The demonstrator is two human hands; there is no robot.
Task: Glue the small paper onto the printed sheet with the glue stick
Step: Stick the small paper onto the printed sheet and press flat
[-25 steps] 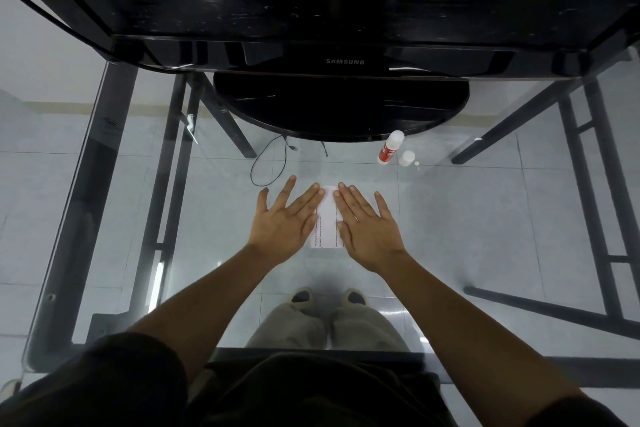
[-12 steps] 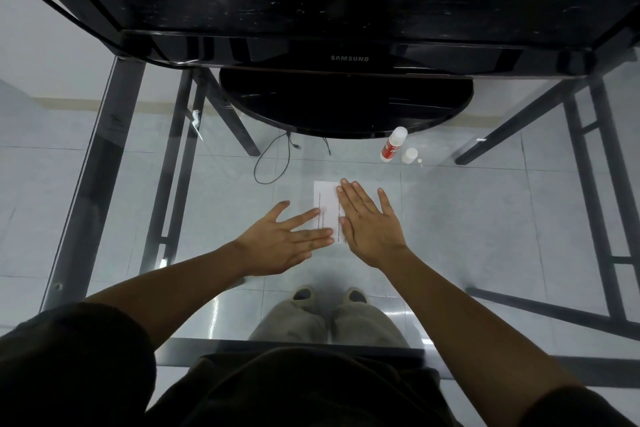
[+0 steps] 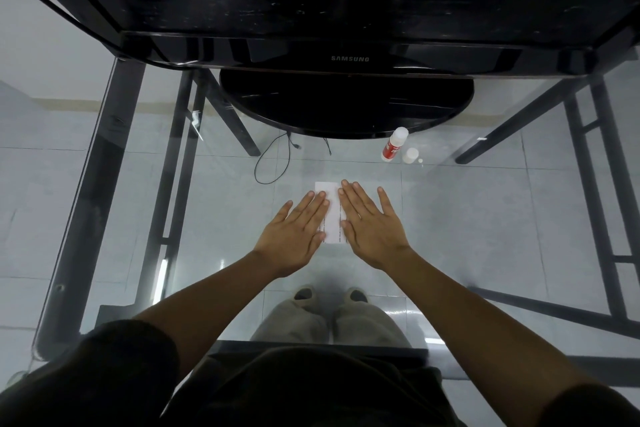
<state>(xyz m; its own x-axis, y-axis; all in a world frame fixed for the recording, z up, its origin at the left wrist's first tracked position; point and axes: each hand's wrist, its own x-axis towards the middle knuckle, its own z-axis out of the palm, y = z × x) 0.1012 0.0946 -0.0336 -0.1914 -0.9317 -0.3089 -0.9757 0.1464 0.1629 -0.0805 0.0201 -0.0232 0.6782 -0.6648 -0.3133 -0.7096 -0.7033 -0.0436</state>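
Observation:
A small white paper with printed lines lies flat on the glass table, only its middle strip showing between my hands. My left hand lies flat, fingers together, over the paper's left edge. My right hand lies flat over its right edge, fingers spread. Neither hand holds anything. I cannot tell the small paper from the printed sheet under the hands. The red and white glue stick stands uncapped at the back right, its white cap beside it.
A black Samsung monitor on a round base stands at the back of the glass table. Through the glass show the black table frame, a cable on the floor and my feet.
My left hand swept down and sideways across the paper, then came back to lie flat beside the right hand. The right hand stayed pressed on the paper.

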